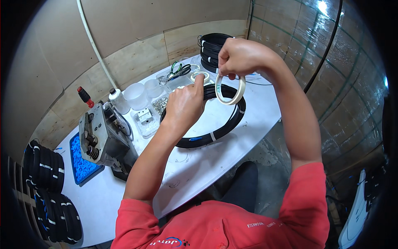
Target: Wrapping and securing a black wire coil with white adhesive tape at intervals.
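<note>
A coil of black cable (231, 127), bound in places with pale tape, lies on the white table (253, 121) in front of me. At the coil's upper left side, my left hand (183, 104) is closed on the cable, its fingertips partly hidden. Raised over the coil's far right part, my right hand (243, 57) pinches a roll of cream masking tape (239, 93) by its upper rim. The roll hangs upright from the fingers. A blue-tipped cable end (195, 139) shows at the coil's near side.
Left of the coil stands a metal hand press (105, 135) beside a blue tray of small blue parts (85, 159). Clear containers (135, 96), scissors (180, 72) and a white bottle (119, 101) line the back. More black coils (211, 43) are stacked far off and at left (44, 166).
</note>
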A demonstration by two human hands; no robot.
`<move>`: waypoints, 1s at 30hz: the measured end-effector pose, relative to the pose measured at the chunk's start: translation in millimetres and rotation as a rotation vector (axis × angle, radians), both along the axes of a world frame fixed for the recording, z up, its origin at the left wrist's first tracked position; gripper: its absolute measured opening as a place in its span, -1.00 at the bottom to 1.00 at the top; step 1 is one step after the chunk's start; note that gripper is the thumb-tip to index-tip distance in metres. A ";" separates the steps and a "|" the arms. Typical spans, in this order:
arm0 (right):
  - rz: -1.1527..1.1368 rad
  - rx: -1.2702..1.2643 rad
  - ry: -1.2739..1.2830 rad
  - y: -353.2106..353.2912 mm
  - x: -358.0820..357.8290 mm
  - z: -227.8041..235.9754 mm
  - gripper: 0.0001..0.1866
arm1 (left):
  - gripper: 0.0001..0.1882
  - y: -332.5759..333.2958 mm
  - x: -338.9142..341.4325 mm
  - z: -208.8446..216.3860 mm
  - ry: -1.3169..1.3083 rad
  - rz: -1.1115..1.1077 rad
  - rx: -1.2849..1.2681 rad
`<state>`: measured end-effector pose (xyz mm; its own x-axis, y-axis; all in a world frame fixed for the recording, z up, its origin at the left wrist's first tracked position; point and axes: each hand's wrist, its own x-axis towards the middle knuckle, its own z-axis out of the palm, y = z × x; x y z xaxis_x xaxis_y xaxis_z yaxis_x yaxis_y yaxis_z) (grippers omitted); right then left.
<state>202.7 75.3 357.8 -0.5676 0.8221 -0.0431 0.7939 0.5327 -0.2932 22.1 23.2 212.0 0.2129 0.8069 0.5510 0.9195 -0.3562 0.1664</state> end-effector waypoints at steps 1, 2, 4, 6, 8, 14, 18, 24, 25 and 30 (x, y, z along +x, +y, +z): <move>0.018 -0.020 -0.040 7.4 -3.2 1.4 -0.84 | -0.44 -0.8 1.9 0.9 -0.006 0.003 0.001; 0.014 -0.019 -0.039 13.9 -5.7 1.8 -0.84 | -0.44 -1.2 4.0 1.8 -0.005 -0.001 0.003; 0.083 -0.094 -0.098 20.6 -17.2 1.9 -0.85 | -0.39 -2.7 3.4 1.8 0.019 0.011 -0.019; 0.074 -0.114 -0.110 24.6 -24.0 2.3 -0.85 | -0.45 -2.4 2.6 -0.8 0.043 -0.002 0.042; 0.093 -0.177 -0.141 31.0 -28.3 2.5 -0.86 | -0.49 -0.6 3.3 -2.4 0.066 -0.021 0.103; 0.105 -0.145 -0.232 12.1 -32.8 5.8 -0.86 | -0.68 1.8 -1.9 -0.5 0.042 -0.087 0.050; 0.117 -0.055 -0.231 -10.1 -23.6 2.6 -0.81 | -0.80 6.3 -4.4 2.0 0.004 -0.072 -0.020; 0.150 0.214 -0.012 -41.5 -7.8 -27.5 -0.67 | -0.80 13.2 -10.9 4.5 -0.017 -0.058 -0.048; 0.136 0.209 0.063 -45.9 -6.7 -42.7 -0.68 | -0.75 14.6 -11.9 4.9 -0.007 -0.046 -0.085; 0.009 0.149 0.383 -69.9 -13.5 -112.3 -0.69 | -0.73 13.2 -16.1 4.2 -0.013 -0.023 -0.132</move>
